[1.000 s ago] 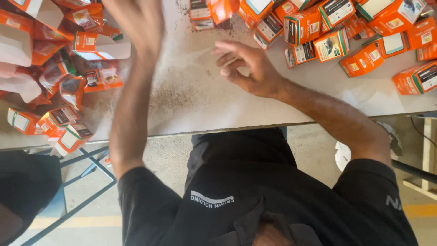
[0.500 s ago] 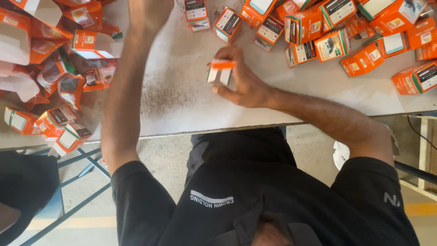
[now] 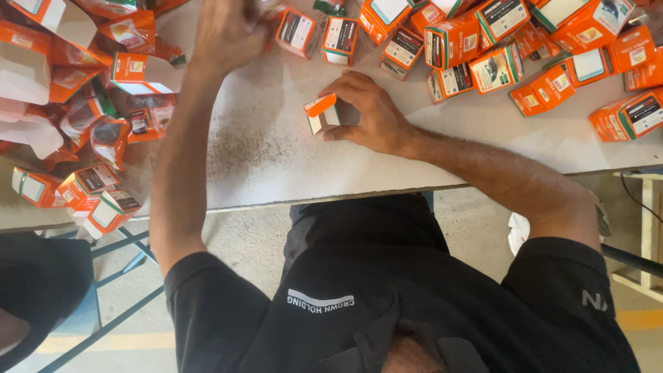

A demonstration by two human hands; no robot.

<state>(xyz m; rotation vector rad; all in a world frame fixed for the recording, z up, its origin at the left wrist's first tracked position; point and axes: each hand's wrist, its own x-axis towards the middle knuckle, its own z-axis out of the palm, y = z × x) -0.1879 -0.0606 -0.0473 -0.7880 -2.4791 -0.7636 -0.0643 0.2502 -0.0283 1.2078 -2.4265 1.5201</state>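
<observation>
Right grip (image 3: pixel 369 114) clasps small orange box (image 3: pixel 322 114) on scuffed white table (image 3: pixel 276 166); left grip (image 3: pixel 231 31) unclear.

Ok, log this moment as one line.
right hand: grips box on table | left hand: raised at far pile, grip blurred | cartons heaped left

A small orange-and-white box (image 3: pixel 322 114) stands mid-bench, near the front edge. Closed orange boxes (image 3: pixel 497 65) crowd the far right corner; flattened orange cartons (image 3: pixel 90 124) heap at the left edge.
</observation>
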